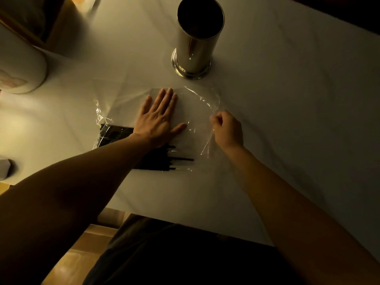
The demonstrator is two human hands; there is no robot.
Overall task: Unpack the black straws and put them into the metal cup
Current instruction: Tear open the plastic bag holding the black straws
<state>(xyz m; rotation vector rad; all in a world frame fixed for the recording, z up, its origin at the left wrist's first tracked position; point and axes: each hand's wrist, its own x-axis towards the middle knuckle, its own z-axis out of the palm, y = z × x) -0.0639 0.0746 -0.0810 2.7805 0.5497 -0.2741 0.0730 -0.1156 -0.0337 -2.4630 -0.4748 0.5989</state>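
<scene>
Pinning the clear plastic bag (195,112) flat on the desk (287,99) with open fingers, the left hand (159,118) anchors it while the right hand (227,128) pinches its edge, black straws (152,161) still inside, near the empty metal cup (195,42).

- A table (287,103) under a pale cloth fills most of the view, dimly lit, with faint creases running across it
- A white cylindrical container (19,64) lies at the far left of the table; a faint pinkish print shows on its near face
- A brown cardboard box (37,23) sits in the upper left corner, behind that container, blurred
- A small pale object (4,168) is cut off by the left edge, too little in view to name
- Wooden floor (82,256) shows below the table's near edge
- Dark clothing (174,258) covers the person's lap at the bottom centre
</scene>
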